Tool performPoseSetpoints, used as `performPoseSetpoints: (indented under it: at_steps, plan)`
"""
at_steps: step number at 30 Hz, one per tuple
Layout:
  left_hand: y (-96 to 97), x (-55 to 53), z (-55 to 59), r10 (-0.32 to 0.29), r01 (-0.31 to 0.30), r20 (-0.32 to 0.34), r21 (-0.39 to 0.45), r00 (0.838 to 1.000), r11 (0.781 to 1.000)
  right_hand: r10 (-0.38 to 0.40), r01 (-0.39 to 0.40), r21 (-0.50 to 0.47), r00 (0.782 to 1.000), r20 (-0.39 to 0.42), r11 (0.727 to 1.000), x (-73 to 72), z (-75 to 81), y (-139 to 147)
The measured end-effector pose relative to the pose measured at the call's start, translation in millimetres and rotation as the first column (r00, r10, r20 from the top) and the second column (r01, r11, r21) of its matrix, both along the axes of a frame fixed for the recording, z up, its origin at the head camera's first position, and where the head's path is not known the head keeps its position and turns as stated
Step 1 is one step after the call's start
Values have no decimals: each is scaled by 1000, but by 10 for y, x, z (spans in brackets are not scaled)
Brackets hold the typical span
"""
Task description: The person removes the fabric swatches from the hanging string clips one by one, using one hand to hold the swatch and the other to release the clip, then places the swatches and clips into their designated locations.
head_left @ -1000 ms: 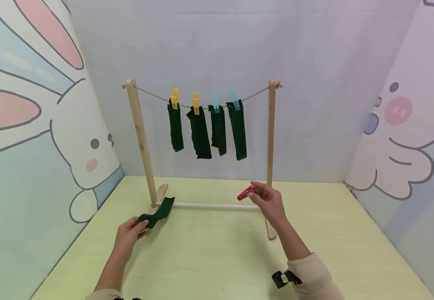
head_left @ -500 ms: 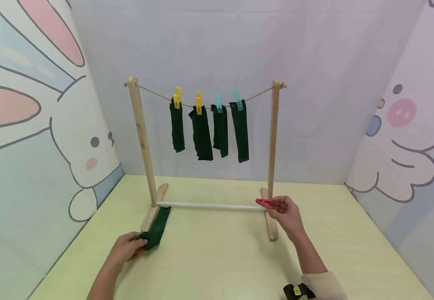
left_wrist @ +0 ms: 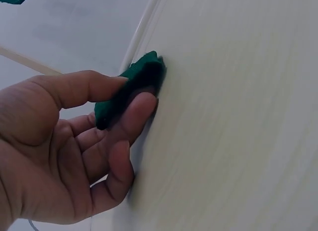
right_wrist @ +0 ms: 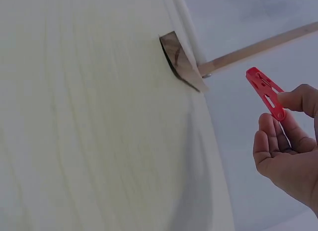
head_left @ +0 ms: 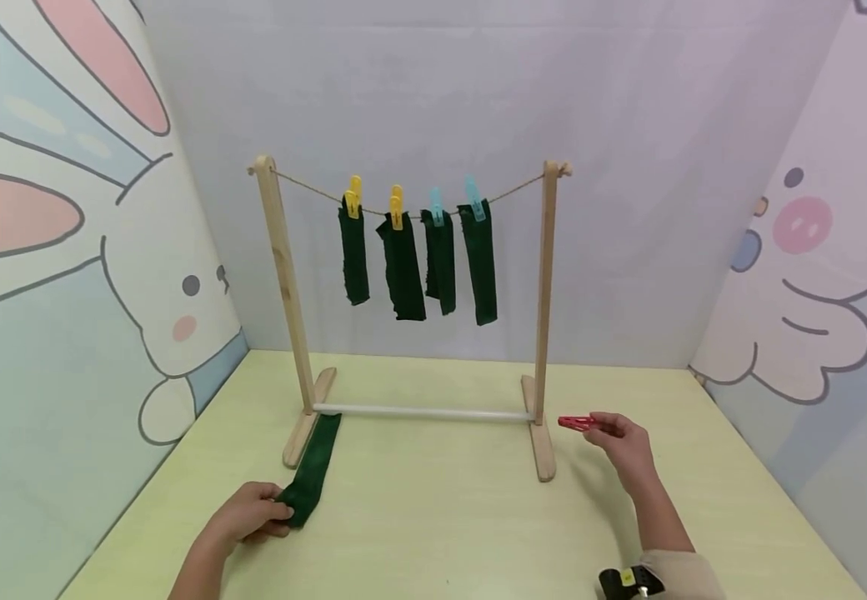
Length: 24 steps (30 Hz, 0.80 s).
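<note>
My left hand (head_left: pixel 249 515) pinches the near end of a dark green cloth strip (head_left: pixel 315 467) between thumb and fingers, low over the table. The strip's far end reaches the rack's left foot (head_left: pixel 298 437). In the left wrist view the cloth (left_wrist: pixel 144 74) bunches at the fingertips. To the right of the rack, my right hand (head_left: pixel 624 450) holds a red clothespin (head_left: pixel 576 423) by one end. The right wrist view shows this clothespin (right_wrist: pixel 266 92) pinched by thumb and finger, above the table. On the rope (head_left: pixel 302 185) hang several green strips (head_left: pixel 402 271).
Two yellow clothespins (head_left: pixel 398 204) and two light blue clothespins (head_left: pixel 476 200) clip the hung strips. The rack has wooden posts (head_left: pixel 546 283) and a white crossbar (head_left: pixel 422 412) low across the table (head_left: pixel 433 508). Cartoon-printed panels (head_left: pixel 178 333) stand at both sides.
My left hand has drawn its strip down toward the near side, and the strip now lies straighter along the rack's left foot. The right hand has moved right and lower with the red clothespin.
</note>
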<state>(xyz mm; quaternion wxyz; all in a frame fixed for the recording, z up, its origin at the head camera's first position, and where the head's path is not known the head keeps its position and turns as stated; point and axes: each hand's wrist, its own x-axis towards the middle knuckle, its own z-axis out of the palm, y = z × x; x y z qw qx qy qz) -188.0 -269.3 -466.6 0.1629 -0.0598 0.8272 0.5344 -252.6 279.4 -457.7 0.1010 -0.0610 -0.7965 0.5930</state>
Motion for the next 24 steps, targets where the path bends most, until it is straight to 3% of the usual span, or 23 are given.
performPoseSetpoints:
  at_steps: [6, 11, 15, 19, 24]
  plan:
    - [-63, 27, 0, 7, -7, 18, -9, 1000, 1000, 28, -18, -90, 993, 112, 996, -88, -148, 257]
    - [-158, 46, -15, -5, 5, 27, 17, 1000, 1000, 43, -22, -148, 990, 136, 989, -171, -234, 317]
    - [-198, 37, -12, -52, 52, 17, 5, 999, 999, 46, -29, -105, 986, 162, 994, -246, -244, 318]
    - [-208, 32, -12, -89, 88, -26, -22, 996, 996, 46, -46, -4, 978, 202, 999, -302, -237, 323]
    - [-211, 42, -31, -79, 73, -60, -98, 995, 993, 56, -77, 80, 969, 241, 994, -344, -241, 332]
